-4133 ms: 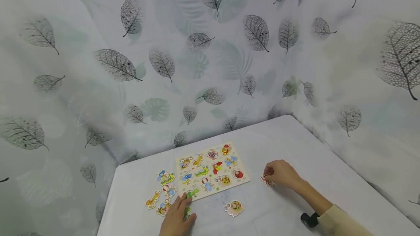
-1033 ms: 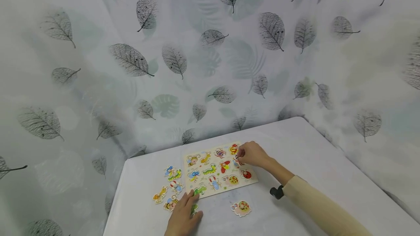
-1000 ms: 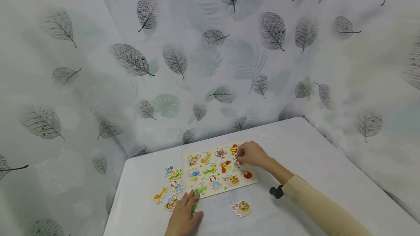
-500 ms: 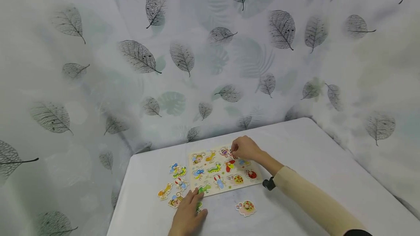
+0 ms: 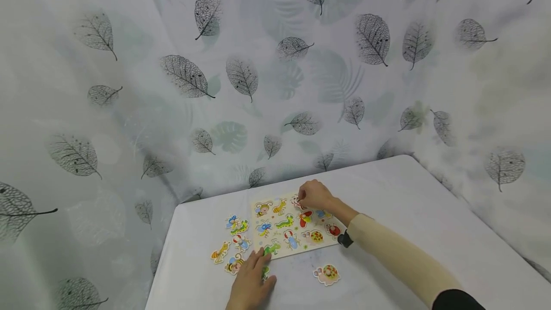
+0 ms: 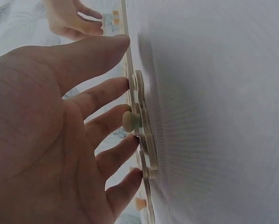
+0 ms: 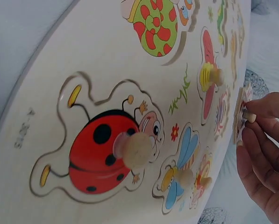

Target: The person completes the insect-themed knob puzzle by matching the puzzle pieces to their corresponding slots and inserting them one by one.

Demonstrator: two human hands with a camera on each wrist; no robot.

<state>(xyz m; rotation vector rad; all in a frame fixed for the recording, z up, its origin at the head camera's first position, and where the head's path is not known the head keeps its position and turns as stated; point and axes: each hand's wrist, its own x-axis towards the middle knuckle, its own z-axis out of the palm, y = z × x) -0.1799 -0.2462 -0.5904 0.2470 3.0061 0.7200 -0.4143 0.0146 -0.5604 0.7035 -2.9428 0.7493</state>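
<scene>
My right hand (image 5: pixel 316 195) pinches a spider puzzle piece (image 7: pixel 242 114) by its small wooden knob, over the back row of a wooden peg puzzle board (image 7: pixel 106 56). In the right wrist view the piece is tilted, close above the purple bug's place (image 7: pixel 221 114). A ladybug piece (image 7: pixel 104 149) with a knob sits in its cutout. My left hand (image 5: pixel 250 283) rests with fingers spread at the board's near left corner. Under it a green piece (image 5: pixel 266 270) is partly hidden. In the left wrist view the fingertips touch the board's edge and a knobbed piece (image 6: pixel 132 121).
Left of the board lie loose pieces: a bee (image 5: pixel 234 264), a yellow-striped insect (image 5: pixel 220 252), a beetle (image 5: pixel 241 242), a caterpillar (image 5: pixel 239 226) and a blue fly (image 5: pixel 232 221). A snail piece (image 5: pixel 327 275) lies in front of the board. Leaf-patterned curtains (image 5: pixel 241 157) surround the white table (image 5: pixel 387 190).
My right hand has carried the spider piece from the table on the right, leftward over the board to its back row. The left hand stays at the corner. The head view has shifted slightly.
</scene>
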